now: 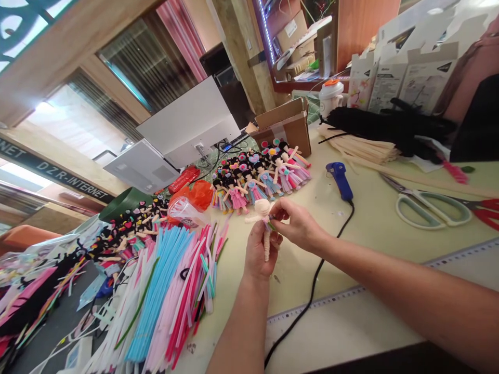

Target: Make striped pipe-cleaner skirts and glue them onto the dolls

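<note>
A cream pipe-cleaner doll body (264, 218) with a round head is held upright above the table. My left hand (259, 254) is closed around its lower part. My right hand (297, 223) pinches at the doll's chest, where a small coloured strip shows between the fingertips. Behind them lies a row of finished dolls (260, 179) with black hair and bright skirts.
A pile of blue, pink and white pipe cleaners (167, 296) lies at the left. A blue glue gun (340, 179) with a black cord sits beyond my right hand. Scissors (429, 205), a cardboard box (286, 127), black yarn (390, 127) and a ruler edge (351, 296) surround the pale table.
</note>
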A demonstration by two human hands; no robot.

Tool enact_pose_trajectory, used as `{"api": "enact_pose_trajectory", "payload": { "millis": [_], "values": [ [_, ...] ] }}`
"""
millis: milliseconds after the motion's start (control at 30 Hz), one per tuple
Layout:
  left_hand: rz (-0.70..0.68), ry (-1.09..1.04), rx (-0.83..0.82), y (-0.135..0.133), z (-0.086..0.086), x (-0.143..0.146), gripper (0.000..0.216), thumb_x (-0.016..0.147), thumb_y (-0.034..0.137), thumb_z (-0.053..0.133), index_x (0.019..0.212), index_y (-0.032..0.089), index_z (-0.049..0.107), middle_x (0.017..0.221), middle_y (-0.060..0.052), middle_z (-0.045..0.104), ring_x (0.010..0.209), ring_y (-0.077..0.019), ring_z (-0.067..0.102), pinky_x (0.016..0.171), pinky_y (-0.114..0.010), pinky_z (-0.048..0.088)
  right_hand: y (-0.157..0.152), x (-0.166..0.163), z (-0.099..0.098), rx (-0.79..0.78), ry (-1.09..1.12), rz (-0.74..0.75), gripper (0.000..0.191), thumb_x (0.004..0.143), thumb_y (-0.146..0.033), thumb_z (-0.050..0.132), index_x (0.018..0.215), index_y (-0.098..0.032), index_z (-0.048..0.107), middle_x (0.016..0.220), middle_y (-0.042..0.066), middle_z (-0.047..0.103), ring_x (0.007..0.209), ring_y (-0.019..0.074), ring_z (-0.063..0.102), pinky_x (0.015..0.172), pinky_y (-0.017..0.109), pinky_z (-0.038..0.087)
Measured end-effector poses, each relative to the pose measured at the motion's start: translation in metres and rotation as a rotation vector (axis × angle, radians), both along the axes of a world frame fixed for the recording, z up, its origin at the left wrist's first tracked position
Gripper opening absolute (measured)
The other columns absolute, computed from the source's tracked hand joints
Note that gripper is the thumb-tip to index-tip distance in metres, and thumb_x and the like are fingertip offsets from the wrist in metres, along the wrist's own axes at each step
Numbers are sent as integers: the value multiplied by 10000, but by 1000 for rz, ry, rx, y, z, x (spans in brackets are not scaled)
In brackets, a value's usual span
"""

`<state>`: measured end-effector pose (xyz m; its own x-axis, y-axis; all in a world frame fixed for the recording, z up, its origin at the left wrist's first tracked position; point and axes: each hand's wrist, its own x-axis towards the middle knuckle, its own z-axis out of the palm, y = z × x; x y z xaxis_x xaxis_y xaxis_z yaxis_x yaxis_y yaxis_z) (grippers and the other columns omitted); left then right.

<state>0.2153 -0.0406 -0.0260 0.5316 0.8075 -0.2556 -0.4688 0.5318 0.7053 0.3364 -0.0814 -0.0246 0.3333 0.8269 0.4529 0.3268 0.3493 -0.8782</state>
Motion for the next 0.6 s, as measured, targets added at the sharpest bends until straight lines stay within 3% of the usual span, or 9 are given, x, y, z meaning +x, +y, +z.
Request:
{"api": "enact_pose_trajectory", "payload": {
  "millis": [267,400,533,600],
  "values": [
    [-2,-7,-33,-2,0,-1,227,742,307,797,812,143,656,631,56,590,472,-28,436,510,-187,364,-1,-2,-4,36,-87,-2,125,767,-127,583,781,-237,525,746,-18,591,686,147,564,658,285,464],
    [18,-39,-34,3,4,-5,190,769,278,784,812,143,657,633,57,600,437,-25,399,498,-202,361,-5,6,15,54,-120,17,100,790,-209,643,861,-237,578,830,10,628,739,160,573,676,299,483],
    [26,-128,-35,8,8,-12,215,736,257,823,806,163,644,746,44,670,456,-30,411,517,-222,379,-18,47,48,156,-82,-219,115,853,-323,613,923,-232,602,857,28,645,732,161,580,677,305,494],
    [14,-168,-37,9,9,-14,238,715,258,843,803,169,640,763,49,677,462,-30,412,524,-225,378,-27,81,54,180,-48,-391,186,854,-349,611,999,-233,608,915,39,658,746,165,594,684,307,502]
  ]
}}
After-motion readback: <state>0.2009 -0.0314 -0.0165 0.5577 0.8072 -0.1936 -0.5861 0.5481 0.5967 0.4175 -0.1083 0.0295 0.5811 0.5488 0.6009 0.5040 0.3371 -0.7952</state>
